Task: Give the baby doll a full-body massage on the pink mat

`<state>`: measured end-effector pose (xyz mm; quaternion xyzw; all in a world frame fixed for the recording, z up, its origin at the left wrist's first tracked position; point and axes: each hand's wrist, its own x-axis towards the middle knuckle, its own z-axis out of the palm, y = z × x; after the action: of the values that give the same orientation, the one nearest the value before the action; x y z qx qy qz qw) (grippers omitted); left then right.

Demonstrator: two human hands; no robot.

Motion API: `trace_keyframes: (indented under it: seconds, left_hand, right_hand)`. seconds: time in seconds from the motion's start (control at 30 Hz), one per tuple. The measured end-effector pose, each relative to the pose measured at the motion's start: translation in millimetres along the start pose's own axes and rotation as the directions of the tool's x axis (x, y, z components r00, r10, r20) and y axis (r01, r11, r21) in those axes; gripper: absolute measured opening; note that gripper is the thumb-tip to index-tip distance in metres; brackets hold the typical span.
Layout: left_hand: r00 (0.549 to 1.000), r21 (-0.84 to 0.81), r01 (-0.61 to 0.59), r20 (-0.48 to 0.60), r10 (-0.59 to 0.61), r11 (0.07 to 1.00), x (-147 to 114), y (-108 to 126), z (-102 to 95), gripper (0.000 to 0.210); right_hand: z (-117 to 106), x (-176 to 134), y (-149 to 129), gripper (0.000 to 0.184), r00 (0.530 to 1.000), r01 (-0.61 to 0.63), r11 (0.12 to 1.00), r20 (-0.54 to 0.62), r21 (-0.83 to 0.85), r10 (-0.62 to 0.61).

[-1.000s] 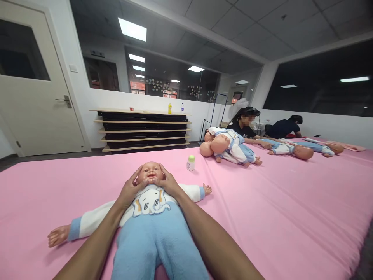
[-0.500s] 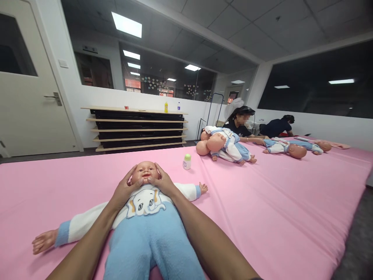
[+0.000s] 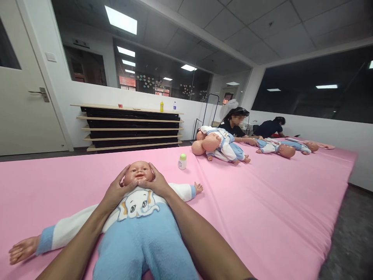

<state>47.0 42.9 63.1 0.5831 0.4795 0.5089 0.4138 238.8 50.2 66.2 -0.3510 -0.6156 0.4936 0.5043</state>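
A baby doll in a white and blue outfit with an elephant on its chest lies face up in front of me, arms spread. My left hand cups one side of the doll's head, fingers along the cheek and thumb under the chin. On the other side my right hand mirrors it, the thumbs close together below the mouth. Both hands are closed around the head. Past the doll's outstretched arm stands a small white bottle with a green cap.
Pink sheeting covers the table. Several dolls are piled at the back, and more dolls lie farther right. Two people are at the far side. Stacked boards stand by the wall.
The whole scene has shifted slightly left as my view turned a little to the right. My thumbs have moved a bit closer together under the doll's chin; both hands still hold its head.
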Motion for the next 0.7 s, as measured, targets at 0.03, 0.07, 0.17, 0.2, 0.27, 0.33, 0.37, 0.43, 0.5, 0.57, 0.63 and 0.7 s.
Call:
trace_keyframes:
  seconds: [0.03, 0.07, 0.17, 0.2, 0.27, 0.33, 0.37, 0.43, 0.5, 0.57, 0.63, 0.7]
  left_hand:
    - [1.0, 0.001, 0.001, -0.008, -0.001, 1.0, 1, -1, 0.0, 0.09]
    - [1.0, 0.002, 0.002, -0.013, -0.002, 1.0, 3, -3, -0.1, 0.09]
    - [1.0, 0.001, 0.003, -0.011, -0.003, 1.0, 8, -9, -1.1, 0.093]
    - [1.0, 0.001, 0.006, -0.008, -0.006, 1.0, 9, -10, -1.5, 0.094]
    - [1.0, 0.001, 0.01, -0.004, -0.01, 1.0, 10, -12, -1.8, 0.094]
    - [1.0, -0.003, 0.008, -0.003, -0.008, 1.0, 9, -13, -1.7, 0.094]
    - [1.0, -0.007, 0.003, -0.005, -0.003, 1.0, 9, -12, -1.5, 0.093]
    - [1.0, -0.01, -0.003, -0.004, 0.003, 1.0, 8, -11, -1.1, 0.092]
    - [1.0, -0.008, 0.0, -0.003, 0.0, 1.0, 7, -10, -0.8, 0.093]
    - [1.0, 0.006, 0.005, -0.007, -0.005, 1.0, 8, -10, -0.9, 0.093]
    - [1.0, 0.017, 0.002, -0.015, -0.002, 1.0, 8, -11, -1.1, 0.092]
    - [1.0, 0.014, -0.002, -0.017, 0.002, 1.0, 8, -11, -1.2, 0.091]
  right_hand:
    - [0, 1, 2, 0.111, 1.0, 0.008, 1.0, 0.006, 0.0, -0.008]
    - [-1, 1, 3, 0.11, 1.0, 0.016, 1.0, 0.011, -0.001, -0.016]
    - [-2, 4, 9, 0.109, 1.0, 0.028, 1.0, 0.012, -0.009, -0.028]
    - [-3, 5, 11, 0.109, 1.0, 0.028, 1.0, 0.012, -0.011, -0.028]
    - [-3, 6, 14, 0.11, 1.0, 0.029, 1.0, 0.012, -0.013, -0.028]
    - [-3, 7, 15, 0.11, 0.999, 0.03, 0.999, 0.016, -0.013, -0.029]
    - [-2, 7, 15, 0.11, 0.999, 0.031, 0.999, 0.017, -0.012, -0.031]
    - [-1, 7, 14, 0.11, 0.999, 0.033, 0.999, 0.016, -0.008, -0.033]
    - [-1, 6, 13, 0.111, 1.0, 0.027, 1.0, 0.013, -0.005, -0.027]
    - [0, 6, 11, 0.11, 1.0, 0.016, 1.0, 0.01, -0.007, -0.016]
    - [-1, 6, 9, 0.11, 1.0, 0.01, 1.0, 0.007, -0.012, -0.01]
    - [-1, 5, 7, 0.11, 1.0, 0.009, 1.0, 0.007, -0.014, -0.009]
